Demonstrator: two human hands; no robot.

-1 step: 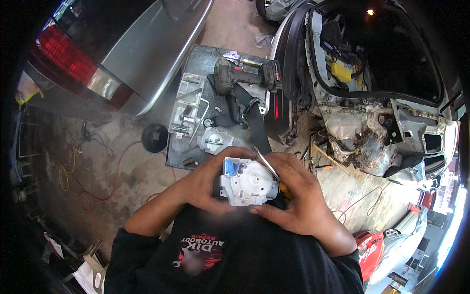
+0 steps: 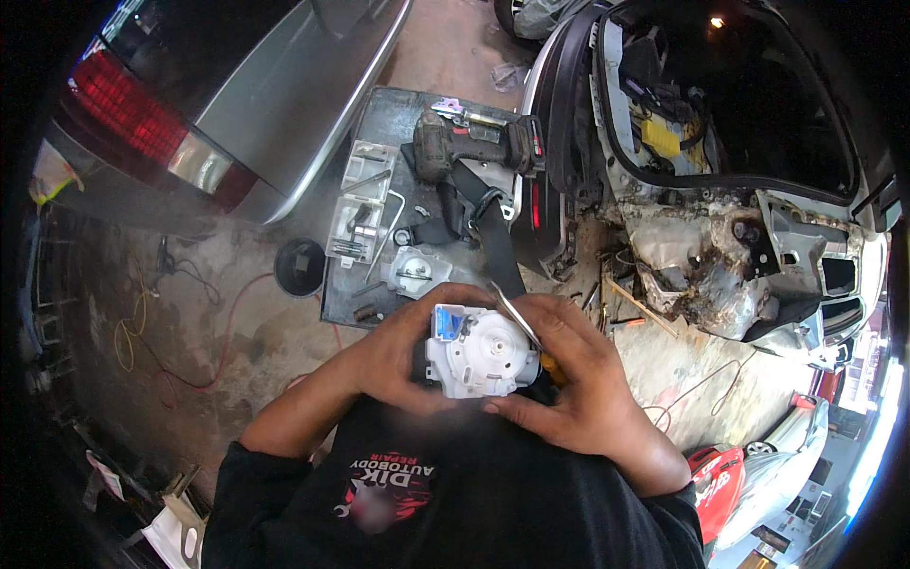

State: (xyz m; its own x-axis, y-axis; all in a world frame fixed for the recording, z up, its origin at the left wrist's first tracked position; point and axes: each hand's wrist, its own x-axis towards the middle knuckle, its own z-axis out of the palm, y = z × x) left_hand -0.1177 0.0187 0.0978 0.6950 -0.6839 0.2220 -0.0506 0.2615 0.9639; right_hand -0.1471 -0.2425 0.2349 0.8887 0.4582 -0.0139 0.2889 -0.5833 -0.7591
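In front of my chest is a seat belt retractor (image 2: 493,348) with a white plastic housing, its round side facing up and a blue patch at one corner. My left hand (image 2: 398,356) wraps around its left side. On the other side my right hand (image 2: 569,370) grips it, with the thumb at the near edge and the fingers by a thin metal plate (image 2: 515,316). The underside of the retractor is hidden. A black belt strap (image 2: 495,242) lies beyond it on the bench, and a white plastic cover (image 2: 415,273) rests there near my left hand.
The dark bench (image 2: 389,109) also carries a cordless power tool (image 2: 464,142), an opened plastic case with bits (image 2: 365,194) and a bent metal rod (image 2: 389,232). A black bucket (image 2: 300,268) stands left. Cars flank both sides; the right one has stripped bodywork (image 2: 701,256).
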